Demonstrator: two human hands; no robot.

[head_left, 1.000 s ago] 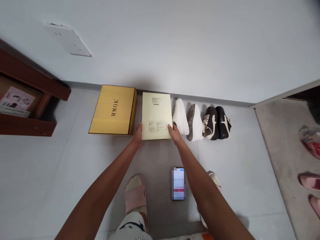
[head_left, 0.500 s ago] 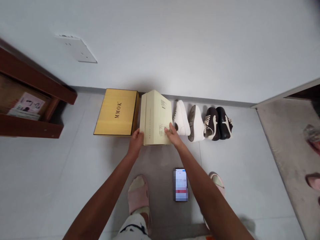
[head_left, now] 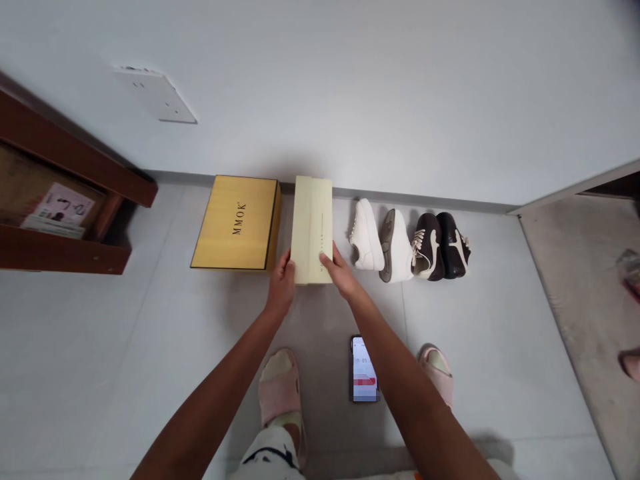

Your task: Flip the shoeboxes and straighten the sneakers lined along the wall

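A pale cream shoebox point(head_left: 313, 213) is between my two hands, with a narrow side and the lid's edge facing up. My left hand point(head_left: 283, 283) is closed on its near left edge. On the opposite side, my right hand point(head_left: 341, 272) grips the near right edge, thumb on top. Just left of it lies a yellow box point(head_left: 237, 223) with black edges and the letters MMOK. To the right, a pair of white shoes point(head_left: 367, 237) lies along the wall, one showing its grey sole. Beside them are dark brown shoes point(head_left: 427, 247) with cream trim.
A phone point(head_left: 364, 373) with a lit screen lies on the floor below my right forearm. My feet in pink slippers point(head_left: 281, 393) stand on either side. A brown wooden frame point(head_left: 107, 260) is at the left, and a wall socket plate point(head_left: 157, 97) is above.
The cream shoebox has turned from showing its broad labelled face to resting with its narrow side up. Both hands have stayed on it, and the right hand has shifted slightly left.
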